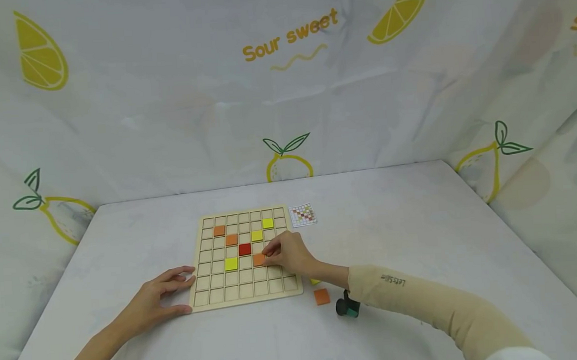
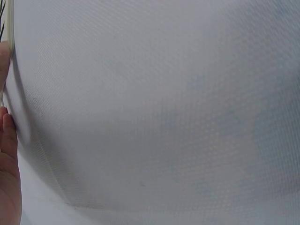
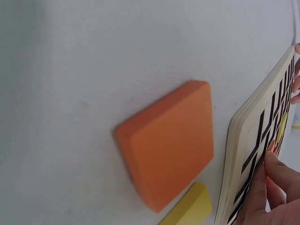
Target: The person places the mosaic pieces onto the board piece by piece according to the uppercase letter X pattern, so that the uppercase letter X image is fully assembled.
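Note:
A wooden grid board [image 1: 218,296] lies on the table. My right hand [image 1: 292,254] is over its right half, thumb and fingertips pinching an orange tile [image 1: 258,260] at a square. The right wrist view also has those fingers [image 3: 276,173] at the tile. Up and left of it sit a red tile [image 1: 245,249] and two more orange ones; three yellow tiles, one of them a yellow tile [image 1: 231,264], are on the grid too. My left hand [image 1: 153,301] touches the board's left edge with extended fingers, the thumb by the near corner.
A small printed pattern card [image 1: 303,215] lies beyond the board's right corner. Near the board's right edge are a loose orange tile [image 1: 321,296] and a yellow tile [image 1: 315,281], partly hidden by my right wrist. Lemon-printed cloth [image 1: 192,125] hangs behind the table.

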Tool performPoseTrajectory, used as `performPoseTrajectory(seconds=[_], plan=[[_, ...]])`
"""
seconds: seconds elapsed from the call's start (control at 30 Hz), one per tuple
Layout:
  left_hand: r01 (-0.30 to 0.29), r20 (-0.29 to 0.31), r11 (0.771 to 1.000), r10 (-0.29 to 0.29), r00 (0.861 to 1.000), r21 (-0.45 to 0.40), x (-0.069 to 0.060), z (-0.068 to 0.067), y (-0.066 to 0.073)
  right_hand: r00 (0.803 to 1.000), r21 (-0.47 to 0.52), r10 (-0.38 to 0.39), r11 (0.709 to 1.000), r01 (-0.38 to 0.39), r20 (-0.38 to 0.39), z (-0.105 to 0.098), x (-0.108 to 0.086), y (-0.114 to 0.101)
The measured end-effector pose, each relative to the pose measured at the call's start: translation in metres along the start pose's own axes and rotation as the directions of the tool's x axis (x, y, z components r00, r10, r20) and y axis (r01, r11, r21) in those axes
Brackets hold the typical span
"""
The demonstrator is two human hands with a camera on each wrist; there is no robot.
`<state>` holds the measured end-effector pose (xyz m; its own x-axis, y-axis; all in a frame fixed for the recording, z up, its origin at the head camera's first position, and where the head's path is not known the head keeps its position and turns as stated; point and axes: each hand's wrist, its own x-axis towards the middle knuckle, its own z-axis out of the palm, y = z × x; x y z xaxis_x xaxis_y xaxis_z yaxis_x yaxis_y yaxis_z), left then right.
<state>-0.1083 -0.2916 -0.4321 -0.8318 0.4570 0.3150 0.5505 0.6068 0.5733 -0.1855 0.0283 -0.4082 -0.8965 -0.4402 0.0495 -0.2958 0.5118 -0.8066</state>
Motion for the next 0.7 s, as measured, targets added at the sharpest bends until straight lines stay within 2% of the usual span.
performPoseTrajectory(seconds=[0.47,0.7], plan=[[0.000,0.002,1.000,0.000,1.000,0.005,0.001,0.000,0.000,1.000,-0.002,0.015,1.000,-0.015,0.011,-0.001,0.001,0.000],[0.001,-0.003,1.000,-0.001,1.000,-0.007,0.000,0.000,-0.001,1.000,0.071,0.003,0.997,-0.003,-0.004,-0.018,-0.003,0.007]])
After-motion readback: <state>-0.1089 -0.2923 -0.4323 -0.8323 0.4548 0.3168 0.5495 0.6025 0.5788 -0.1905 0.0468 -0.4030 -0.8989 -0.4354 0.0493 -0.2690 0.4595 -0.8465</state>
